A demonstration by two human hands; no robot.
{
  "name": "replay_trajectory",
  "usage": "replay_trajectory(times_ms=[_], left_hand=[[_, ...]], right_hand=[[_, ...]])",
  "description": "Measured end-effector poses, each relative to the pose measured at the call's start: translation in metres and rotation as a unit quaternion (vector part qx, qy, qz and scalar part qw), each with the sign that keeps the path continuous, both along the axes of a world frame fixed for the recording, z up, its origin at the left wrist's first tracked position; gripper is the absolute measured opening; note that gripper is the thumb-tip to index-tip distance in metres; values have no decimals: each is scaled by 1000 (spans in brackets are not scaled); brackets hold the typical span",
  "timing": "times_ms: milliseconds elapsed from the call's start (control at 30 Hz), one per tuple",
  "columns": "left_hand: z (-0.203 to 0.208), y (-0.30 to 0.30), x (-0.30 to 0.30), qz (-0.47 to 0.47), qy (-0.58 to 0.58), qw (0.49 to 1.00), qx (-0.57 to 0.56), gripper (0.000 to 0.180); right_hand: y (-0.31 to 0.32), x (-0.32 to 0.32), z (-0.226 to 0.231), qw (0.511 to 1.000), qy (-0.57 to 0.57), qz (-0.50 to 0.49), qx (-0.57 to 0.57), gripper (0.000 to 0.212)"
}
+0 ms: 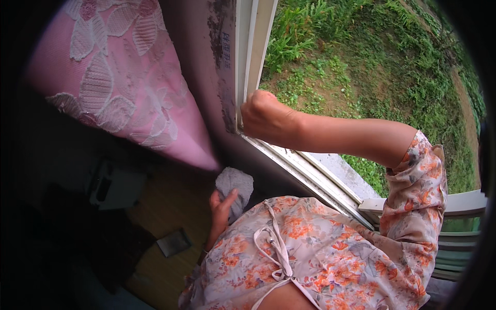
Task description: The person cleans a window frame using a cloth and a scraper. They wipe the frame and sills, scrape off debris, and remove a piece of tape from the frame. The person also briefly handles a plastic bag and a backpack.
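My right hand (266, 118) is curled into a fist against the white window frame (249, 57), near its lower left corner. The fingers face away from me, so whatever they may hold is hidden. Lower down, my left hand (221, 207) grips a bunched grey cloth (235, 185), its thumb lying across the front. The cloth sticks up past the fingers, just below the tip of a pink curtain (137, 67) and apart from the window frame. My right forearm stretches across the window opening.
The curtain, with white leaf appliqués, hangs left of the window. A white sill track (305, 170) runs down to the right. Plants (361, 62) grow on the slope outside. In the dark lower left, a pale boxy object (105, 183) and a flat grey object (174, 243) show.
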State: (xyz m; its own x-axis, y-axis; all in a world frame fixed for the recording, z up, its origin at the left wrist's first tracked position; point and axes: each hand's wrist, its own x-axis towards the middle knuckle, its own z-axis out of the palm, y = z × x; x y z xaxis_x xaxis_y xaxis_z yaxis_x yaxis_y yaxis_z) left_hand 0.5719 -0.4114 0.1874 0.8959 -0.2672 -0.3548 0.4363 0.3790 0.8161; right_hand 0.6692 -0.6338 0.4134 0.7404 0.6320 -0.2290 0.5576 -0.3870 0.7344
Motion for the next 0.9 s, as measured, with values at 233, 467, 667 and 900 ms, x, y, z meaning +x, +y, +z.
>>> replay_trajectory(times_ms=[233,467,667,900], left_hand=[[-1,-7,2,-34,-15,999,29,35],[3,-9,5,-56,-31,997,36,33],[5,-5,3,-63,-63,994,70,34],[-8,4,2,-44,-50,997,48,34]], right_hand=[[-33,-16,0,990,-99,96,3,17],[-25,-19,9,996,-64,-27,58,19],[-24,6,7,995,-23,-46,90,22],[-34,4,12,985,18,-75,154,18]])
